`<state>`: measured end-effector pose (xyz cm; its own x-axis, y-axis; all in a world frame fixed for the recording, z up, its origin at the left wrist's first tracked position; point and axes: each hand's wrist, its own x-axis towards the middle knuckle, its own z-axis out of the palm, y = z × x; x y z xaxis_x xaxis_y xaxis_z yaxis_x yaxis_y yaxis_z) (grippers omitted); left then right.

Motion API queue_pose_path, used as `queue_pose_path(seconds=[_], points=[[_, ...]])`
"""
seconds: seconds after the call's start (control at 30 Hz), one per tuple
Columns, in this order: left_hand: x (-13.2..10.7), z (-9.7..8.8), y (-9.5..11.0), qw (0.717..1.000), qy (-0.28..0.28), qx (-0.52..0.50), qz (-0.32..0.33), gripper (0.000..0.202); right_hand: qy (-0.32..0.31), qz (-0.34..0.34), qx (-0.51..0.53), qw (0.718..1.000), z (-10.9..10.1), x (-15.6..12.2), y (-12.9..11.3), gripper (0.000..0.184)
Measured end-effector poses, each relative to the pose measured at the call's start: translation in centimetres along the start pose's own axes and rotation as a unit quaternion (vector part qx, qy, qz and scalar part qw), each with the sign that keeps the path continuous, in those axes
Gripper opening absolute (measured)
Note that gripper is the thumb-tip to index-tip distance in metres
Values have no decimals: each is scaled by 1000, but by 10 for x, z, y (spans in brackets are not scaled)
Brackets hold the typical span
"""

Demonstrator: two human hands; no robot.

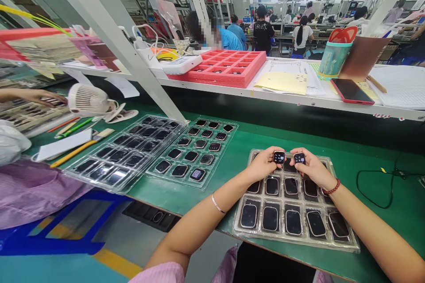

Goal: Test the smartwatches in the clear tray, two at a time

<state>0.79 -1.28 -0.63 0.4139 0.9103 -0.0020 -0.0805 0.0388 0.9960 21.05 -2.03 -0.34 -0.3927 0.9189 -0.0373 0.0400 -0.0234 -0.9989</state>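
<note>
**Pinch grip being used, edges only**

A long green-topped workbench (375, 216) is being used as the work surface, and a clear plastic tray (295, 242) is being held flat on it. Behind the tray, a white shelf (265, 99) is being used to carry a red foam tray (226, 68) and yellow papers (282, 83). Left of the tray, two further clear trays (195, 152) of dark-faced devices are being laid out. Inside the tray, rows of smartwatch bodies (270, 219) are being seated in moulded pockets.

Just above the tray's far end, the left hand (264, 163) and right hand (314, 169) are being closed on one small square smartwatch (279, 157) and a second square smartwatch (299, 158). A red beaded bracelet (332, 187) is being worn on the right wrist. The watches are being pinched at their sides by the fingertips (283, 150), with the lit faces being left uncovered. That is judged good practice, as smudging is being avoided, and any drop is being made short by working so low over the tray.
</note>
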Motion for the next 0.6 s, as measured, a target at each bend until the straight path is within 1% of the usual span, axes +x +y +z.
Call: queue_pose_path(seconds=[0.17, 0.23, 0.33, 0.4, 0.5, 0.6], points=[[-1, 1, 4, 1000, 8, 8, -8, 48, -7, 10, 25, 1000, 0, 0, -2, 45], [-2, 1, 5, 1000, 9, 18, -15, 45, -7, 6, 22, 1000, 0, 0, 0, 43], [-3, 1, 6, 999, -3, 28, -36, 41, -14, -3, -4, 1000, -1, 0, 1, 34], [-3, 1, 6, 999, -11, 27, -37, 40, -18, -5, -15, 1000, 0, 0, 0, 33], [-4, 2, 6, 1000, -3, 24, -20, 47, -8, 2, -7, 1000, 2, -1, -3, 42], [-4, 2, 5, 1000, -4, 25, -3, 62, 0, 8, 5, 1000, 3, -1, -3, 48]])
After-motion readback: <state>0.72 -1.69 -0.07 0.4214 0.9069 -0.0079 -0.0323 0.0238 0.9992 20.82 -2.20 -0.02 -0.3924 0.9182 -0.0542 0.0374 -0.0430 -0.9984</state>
